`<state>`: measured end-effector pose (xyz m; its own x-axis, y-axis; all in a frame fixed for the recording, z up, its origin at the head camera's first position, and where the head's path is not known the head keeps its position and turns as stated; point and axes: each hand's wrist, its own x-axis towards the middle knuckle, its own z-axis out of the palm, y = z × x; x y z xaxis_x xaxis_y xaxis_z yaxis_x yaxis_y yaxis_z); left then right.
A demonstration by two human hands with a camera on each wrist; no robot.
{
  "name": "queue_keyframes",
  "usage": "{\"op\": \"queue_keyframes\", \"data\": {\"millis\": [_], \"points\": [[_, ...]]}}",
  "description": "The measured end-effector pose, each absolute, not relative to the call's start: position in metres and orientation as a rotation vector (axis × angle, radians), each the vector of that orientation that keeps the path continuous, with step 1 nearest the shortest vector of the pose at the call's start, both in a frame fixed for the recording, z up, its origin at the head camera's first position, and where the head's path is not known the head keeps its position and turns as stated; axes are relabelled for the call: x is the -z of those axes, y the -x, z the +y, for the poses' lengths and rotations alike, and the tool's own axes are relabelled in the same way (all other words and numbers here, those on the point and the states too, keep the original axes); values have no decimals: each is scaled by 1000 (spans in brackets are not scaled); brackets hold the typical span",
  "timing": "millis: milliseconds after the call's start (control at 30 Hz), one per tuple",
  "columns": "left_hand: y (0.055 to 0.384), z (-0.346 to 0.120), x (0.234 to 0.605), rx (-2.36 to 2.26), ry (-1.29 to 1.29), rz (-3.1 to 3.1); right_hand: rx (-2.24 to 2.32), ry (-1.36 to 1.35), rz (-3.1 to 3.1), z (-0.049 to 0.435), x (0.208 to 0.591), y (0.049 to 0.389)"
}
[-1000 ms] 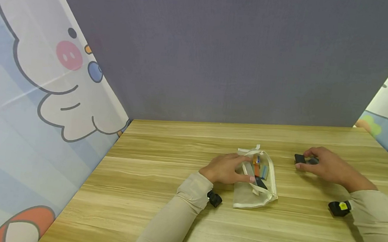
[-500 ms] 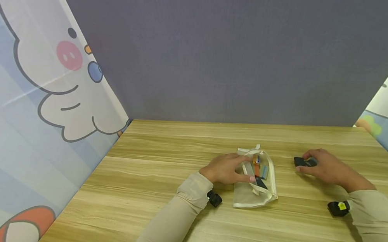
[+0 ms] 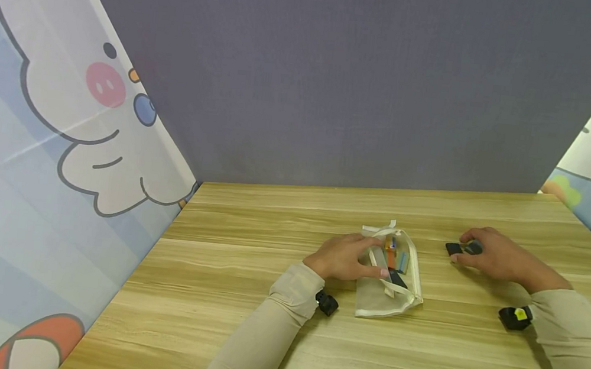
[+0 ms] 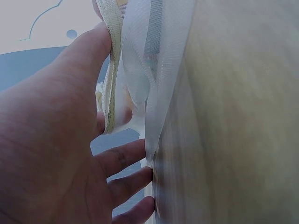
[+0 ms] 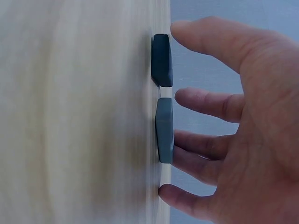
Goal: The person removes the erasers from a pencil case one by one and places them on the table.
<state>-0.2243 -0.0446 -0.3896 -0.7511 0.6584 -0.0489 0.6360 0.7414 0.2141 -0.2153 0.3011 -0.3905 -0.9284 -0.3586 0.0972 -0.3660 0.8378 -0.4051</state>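
Observation:
My left hand (image 3: 343, 258) rests at a white mesh zipper pouch (image 3: 379, 304), thumb and index finger spread in its mouth. Through the opening I see an orange piece (image 3: 391, 258), a light blue strip (image 3: 402, 262) and a black flat item (image 3: 398, 280). In the left wrist view, the zipper edge (image 4: 112, 70) crosses the thumb; the other fingers touch the pouch from outside. My right hand (image 3: 502, 259) hovers with parted fingers over two small flat blocks, one black (image 5: 161, 60), one grey (image 5: 164, 130). Its thumb tip is close by the black block.
The wood-grain table (image 3: 199, 294) carries all of this. Behind it rises a dark grey panel (image 3: 348, 82). Cartoon-printed sheets (image 3: 34, 183) hang at the left and right sides.
The black block, tilted at the right fingers a second ago, now lies flat and slightly nearer and to the left. The right fingers have shifted slightly. The left hand and pouch stay put.

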Motion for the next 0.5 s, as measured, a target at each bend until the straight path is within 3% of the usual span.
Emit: {"op": "queue_keyframes", "data": {"millis": [500], "points": [[226,-45,392,-297,-1073,2821,-719,-589,-2999,303,389,216]]}}
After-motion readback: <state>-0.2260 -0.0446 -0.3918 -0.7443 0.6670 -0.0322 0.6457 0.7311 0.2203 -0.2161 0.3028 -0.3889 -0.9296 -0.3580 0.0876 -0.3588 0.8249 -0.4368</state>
